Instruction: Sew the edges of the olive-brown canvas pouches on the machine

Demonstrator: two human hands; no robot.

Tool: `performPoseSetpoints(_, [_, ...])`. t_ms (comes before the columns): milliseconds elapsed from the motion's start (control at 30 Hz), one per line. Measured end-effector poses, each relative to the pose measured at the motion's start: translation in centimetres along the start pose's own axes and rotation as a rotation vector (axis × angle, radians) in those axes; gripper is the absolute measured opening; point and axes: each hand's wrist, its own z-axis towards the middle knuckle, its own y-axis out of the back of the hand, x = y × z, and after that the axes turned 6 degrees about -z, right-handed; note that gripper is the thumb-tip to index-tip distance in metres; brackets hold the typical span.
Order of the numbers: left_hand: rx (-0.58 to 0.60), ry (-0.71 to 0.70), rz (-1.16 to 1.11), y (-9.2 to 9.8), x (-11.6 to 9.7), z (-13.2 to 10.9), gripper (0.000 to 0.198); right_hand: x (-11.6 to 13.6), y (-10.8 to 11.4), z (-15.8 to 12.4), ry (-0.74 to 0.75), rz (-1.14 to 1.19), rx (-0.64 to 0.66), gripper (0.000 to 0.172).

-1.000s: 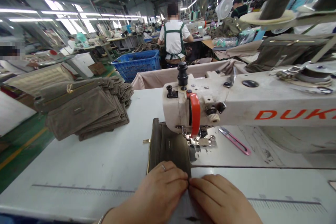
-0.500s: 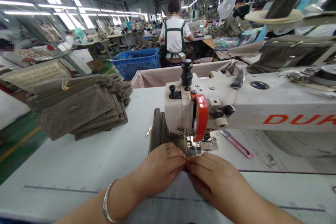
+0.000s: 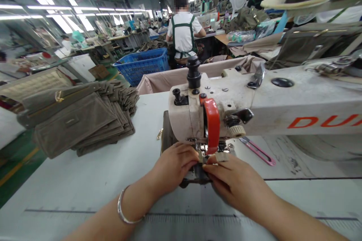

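Note:
My left hand point(image 3: 172, 165) and my right hand point(image 3: 230, 180) meet just in front of the presser foot point(image 3: 202, 148) of a white sewing machine point(image 3: 254, 109). Both pinch the near edge of an olive fabric piece point(image 3: 195, 173) that runs under the machine head. Its far end point(image 3: 166, 133) shows behind the head, with a brass zipper pull point(image 3: 160, 134) at its left. The fingers of both hands are curled and pressed on the cloth. A silver bangle point(image 3: 124, 211) is on my left wrist.
A stack of olive fabric pieces point(image 3: 82, 120) lies on the white table point(image 3: 70, 180) at the left. Pink-handled snips point(image 3: 258, 151) lie right of the needle. A blue basket point(image 3: 141, 64) and a person in a green apron point(image 3: 183, 37) are beyond the table.
Both hands have slid forward with the fabric piece, from the table's near edge up to the presser foot. More of the piece now lies under the machine head.

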Motion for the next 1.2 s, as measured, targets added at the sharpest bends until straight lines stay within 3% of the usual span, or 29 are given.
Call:
performPoseSetpoints(333, [-0.053,-0.126,0.215,-0.7,-0.6,-0.2,0.012,0.3,0.1,0.2,-0.054,-0.016,0.023,0.029])
performPoseSetpoints(733, [-0.114,0.087,-0.09,-0.9,0.0,-0.3,0.017,0.5,-0.1,0.4,-0.073,-0.031,0.056,0.027])
performPoseSetpoints(1000, [-0.202,0.037,-0.009,-1.4,-0.3,-0.1,0.02,0.7,0.0,0.4,-0.105,-0.03,0.076,0.023])
performPoseSetpoints(1200, [-0.18,0.028,0.04,-1.4,0.0,-0.1,0.014,0.7,0.2,0.5,-0.079,-0.014,0.064,0.027])
